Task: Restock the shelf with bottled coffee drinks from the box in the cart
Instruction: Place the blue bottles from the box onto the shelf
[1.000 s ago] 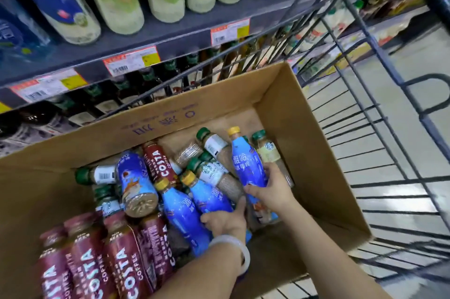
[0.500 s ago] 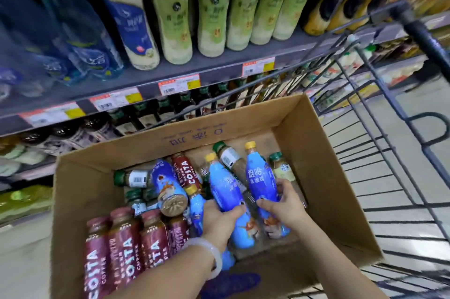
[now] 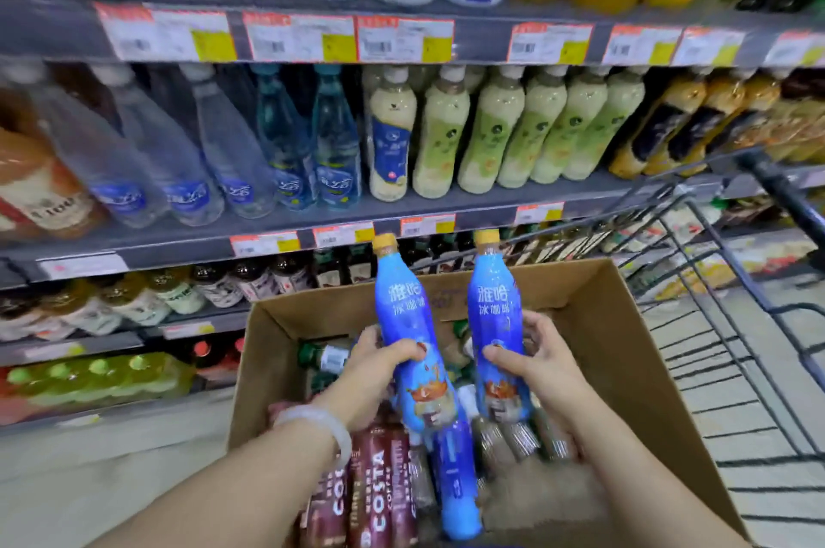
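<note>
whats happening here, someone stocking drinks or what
A person is restocking drinks. The left hand grips one blue bottle and the right hand grips a second blue bottle, both held upright above the cardboard box in the cart. Another blue bottle and dark red Costa bottles lie in the box. Neither held bottle has reached the shelf yet.

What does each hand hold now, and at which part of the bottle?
The left hand grips one blue bottle around its middle; the right hand grips another blue bottle around its middle too.
</note>
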{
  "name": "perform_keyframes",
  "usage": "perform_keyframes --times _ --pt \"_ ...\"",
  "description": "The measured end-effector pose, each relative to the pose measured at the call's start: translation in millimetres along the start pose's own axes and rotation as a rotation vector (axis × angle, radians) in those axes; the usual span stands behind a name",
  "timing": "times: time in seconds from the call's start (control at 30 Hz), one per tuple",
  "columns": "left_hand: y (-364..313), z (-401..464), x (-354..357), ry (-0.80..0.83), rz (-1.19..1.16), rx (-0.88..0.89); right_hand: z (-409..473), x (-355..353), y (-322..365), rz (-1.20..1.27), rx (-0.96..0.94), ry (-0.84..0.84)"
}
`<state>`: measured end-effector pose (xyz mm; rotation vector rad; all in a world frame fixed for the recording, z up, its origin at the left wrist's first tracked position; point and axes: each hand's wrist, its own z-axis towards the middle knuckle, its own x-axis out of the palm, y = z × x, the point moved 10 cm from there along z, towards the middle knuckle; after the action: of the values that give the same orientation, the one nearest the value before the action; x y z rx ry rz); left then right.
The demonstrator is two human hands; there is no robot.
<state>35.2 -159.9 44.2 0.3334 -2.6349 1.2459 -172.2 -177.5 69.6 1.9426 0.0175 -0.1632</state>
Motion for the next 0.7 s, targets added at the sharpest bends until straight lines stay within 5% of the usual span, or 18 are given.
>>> perform_keyframes --times 0.27,0.7 --pt "-65.3 -69.3 -80.8 0.022 -0.129 0.123 -50.7 137.2 84.5 -0.022 -0.169 0.186" --pt "-132.0 -259.2 -346.4 -0.158 -0.131 0.447 -200.6 432.2 147.1 -0.066 -0.337 0.518"
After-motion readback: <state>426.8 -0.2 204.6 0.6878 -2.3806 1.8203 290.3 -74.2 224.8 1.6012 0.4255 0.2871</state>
